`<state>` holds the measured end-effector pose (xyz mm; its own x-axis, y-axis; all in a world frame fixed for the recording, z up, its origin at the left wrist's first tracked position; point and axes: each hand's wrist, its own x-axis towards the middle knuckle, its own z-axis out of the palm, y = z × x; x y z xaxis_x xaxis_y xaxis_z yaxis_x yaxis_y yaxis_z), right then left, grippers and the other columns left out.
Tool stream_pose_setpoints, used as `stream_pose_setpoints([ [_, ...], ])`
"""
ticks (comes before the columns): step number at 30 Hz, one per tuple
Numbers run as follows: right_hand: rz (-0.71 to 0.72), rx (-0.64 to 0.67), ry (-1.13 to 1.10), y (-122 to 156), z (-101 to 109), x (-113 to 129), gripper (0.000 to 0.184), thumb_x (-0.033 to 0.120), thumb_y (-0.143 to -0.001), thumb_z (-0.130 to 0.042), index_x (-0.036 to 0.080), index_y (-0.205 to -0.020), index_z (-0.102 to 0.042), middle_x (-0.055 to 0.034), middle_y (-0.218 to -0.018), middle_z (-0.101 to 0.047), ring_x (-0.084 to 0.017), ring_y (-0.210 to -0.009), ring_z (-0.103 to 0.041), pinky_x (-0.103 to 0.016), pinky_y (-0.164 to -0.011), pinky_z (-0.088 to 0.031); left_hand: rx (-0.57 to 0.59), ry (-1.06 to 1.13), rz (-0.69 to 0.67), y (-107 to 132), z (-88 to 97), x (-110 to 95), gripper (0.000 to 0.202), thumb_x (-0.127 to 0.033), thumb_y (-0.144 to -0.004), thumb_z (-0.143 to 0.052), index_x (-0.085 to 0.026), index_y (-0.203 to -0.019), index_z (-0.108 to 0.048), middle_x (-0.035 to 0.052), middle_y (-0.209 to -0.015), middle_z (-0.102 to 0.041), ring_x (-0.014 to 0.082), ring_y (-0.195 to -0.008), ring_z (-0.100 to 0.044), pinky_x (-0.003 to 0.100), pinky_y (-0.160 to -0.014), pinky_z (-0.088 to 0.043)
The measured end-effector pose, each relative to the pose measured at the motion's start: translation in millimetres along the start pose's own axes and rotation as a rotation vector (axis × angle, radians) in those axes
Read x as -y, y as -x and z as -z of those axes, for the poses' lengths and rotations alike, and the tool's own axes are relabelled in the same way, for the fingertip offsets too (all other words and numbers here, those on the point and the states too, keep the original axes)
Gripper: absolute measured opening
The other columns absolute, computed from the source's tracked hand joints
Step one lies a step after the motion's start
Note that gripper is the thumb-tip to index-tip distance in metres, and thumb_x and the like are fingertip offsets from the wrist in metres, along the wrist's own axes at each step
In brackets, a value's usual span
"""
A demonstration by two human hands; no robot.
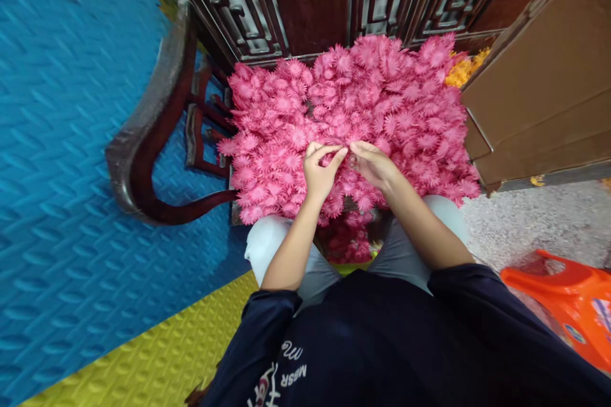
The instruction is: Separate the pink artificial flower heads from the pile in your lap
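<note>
A thick spread of pink artificial flowers (pixel 348 89) with narrow pointed petals covers the wooden seat in front of me. Just over its near part, my left hand (pixel 321 170) is closed in a pinch, thumb and forefinger meeting. My right hand (pixel 375 165) comes in from the other side, its thumb and fingertips pinched together almost touching the left ones. Whatever sits between the fingertips is too small to make out against the pink. More pink flowers (pixel 356 247) lie lower down between my knees, partly in shadow.
A curved dark wooden armrest (pixel 138 133) stands at the left over blue matting (pixel 62 159). Carved wooden panels (pixel 315 0) rise behind the flowers. A cardboard box (pixel 548 89) stands right, beside yellow-orange flowers (pixel 465 70). An orange plastic bag (pixel 568 305) lies on the floor.
</note>
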<state>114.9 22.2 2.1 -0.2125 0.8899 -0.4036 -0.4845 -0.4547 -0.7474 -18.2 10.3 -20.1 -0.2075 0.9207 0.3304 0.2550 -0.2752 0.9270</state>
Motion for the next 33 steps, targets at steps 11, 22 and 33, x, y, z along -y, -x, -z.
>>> stream_pose_setpoints([
  [11, -0.075, 0.028, 0.002, -2, 0, -5, 0.042, 0.037, -0.032, -0.091, 0.020, -0.061, -0.065, 0.0070, -0.059, -0.058, -0.006, -0.058, -0.044, -0.024, -0.059, -0.030, 0.051, 0.153, 0.034, -1, 2.8, -3, 0.007, -0.029, -0.072, -0.074, -0.022, -0.074, -0.075, -0.0010, -0.068, -0.055, 0.0106, -0.068, -0.054, 0.026, -0.069, -0.044],
  [22, -0.032, 0.026, -0.039, -3, 1, -3, 0.044, 0.040, -0.038, -0.091, 0.019, -0.061, -0.060, 0.0075, -0.055, -0.050, -0.006, -0.056, -0.039, -0.025, -0.059, -0.028, -0.036, 0.281, 0.148, -6, 4.9, 3, 0.010, -0.021, -0.074, -0.066, -0.019, -0.063, -0.066, -0.0033, -0.063, -0.052, 0.0093, -0.063, -0.046, 0.024, -0.066, -0.037],
  [33, 0.073, -0.136, -0.108, 2, -14, -18, 0.038, 0.042, -0.058, -0.083, 0.020, -0.068, -0.053, 0.0081, -0.057, -0.046, -0.006, -0.055, -0.039, -0.023, -0.055, -0.029, -0.290, 0.143, -0.015, -5, 9.6, -16, 0.018, -0.006, -0.070, -0.057, -0.017, -0.057, -0.051, -0.0047, -0.062, -0.042, 0.0080, -0.062, -0.042, 0.022, -0.064, -0.035],
])
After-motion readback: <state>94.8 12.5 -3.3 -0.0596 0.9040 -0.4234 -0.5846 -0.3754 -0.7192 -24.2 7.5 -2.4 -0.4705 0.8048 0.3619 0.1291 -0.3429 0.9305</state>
